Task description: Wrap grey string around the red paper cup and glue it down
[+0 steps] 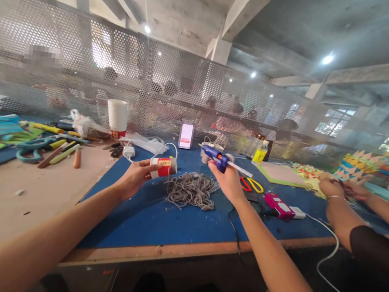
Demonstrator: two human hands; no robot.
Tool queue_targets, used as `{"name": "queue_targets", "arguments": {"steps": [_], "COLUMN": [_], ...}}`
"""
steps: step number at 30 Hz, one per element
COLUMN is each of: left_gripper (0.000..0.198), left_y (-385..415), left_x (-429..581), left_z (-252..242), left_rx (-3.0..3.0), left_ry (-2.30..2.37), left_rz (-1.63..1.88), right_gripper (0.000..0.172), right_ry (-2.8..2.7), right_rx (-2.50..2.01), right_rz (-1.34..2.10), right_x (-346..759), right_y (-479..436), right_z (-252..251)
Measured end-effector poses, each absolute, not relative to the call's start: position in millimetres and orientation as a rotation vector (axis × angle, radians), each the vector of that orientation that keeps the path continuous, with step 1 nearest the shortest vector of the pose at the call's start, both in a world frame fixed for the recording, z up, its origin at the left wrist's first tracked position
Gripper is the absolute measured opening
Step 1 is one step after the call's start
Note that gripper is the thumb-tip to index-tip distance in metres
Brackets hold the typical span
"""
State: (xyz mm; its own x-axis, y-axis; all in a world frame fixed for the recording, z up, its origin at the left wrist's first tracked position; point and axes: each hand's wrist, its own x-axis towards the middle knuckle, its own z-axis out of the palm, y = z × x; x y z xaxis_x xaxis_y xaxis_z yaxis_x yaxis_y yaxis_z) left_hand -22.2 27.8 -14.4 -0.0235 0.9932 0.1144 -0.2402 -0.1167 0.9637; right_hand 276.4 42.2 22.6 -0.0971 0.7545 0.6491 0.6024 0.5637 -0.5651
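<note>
My left hand [134,177] is closed around a red and white paper cup [164,167] that lies on its side in the air, with grey cord at its right end. In my right hand [227,181] is a blue hot glue gun [215,157], a white glue stick poking out of its back. The gun's nozzle points left, apart from the cup. Below and between both hands lies a loose pile of grey cord [192,190] on the blue table mat [124,226].
Scissors with red and yellow handles [256,186] and a magenta box [278,206] lie right of the cord. Stacked paper cups [116,116] stand back left, near teal scissors [31,150]. A yellow-labelled bottle [260,152] stands behind. Another person's hands [332,187] work at right.
</note>
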Motion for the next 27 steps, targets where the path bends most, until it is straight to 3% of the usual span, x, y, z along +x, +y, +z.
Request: {"name": "queue_targets", "arguments": {"steps": [4,13,27], "left_gripper": [0.030,0.036,0.039], "left_y": [32.1,31.5,27.6], "left_x": [-26.0,-26.7,-24.7], "left_z": [-18.0,-14.7,-9.4], "left_rx": [1.121,1.080,1.169], "left_ry": [0.976,0.986,1.067], "left_rz": [1.419,1.455,1.528], "right_gripper": [0.032,0.034,0.033], "right_ry": [-1.958,-2.006,-2.157], "right_rx": [-0.933,-0.919,-0.905], "right_rz": [0.321,0.288,-0.102], "right_x": [230.8,222.9,225.7], "right_y": [43.7,58.3,56.6], "right_z": [30.0,-5.7,-10.6]}}
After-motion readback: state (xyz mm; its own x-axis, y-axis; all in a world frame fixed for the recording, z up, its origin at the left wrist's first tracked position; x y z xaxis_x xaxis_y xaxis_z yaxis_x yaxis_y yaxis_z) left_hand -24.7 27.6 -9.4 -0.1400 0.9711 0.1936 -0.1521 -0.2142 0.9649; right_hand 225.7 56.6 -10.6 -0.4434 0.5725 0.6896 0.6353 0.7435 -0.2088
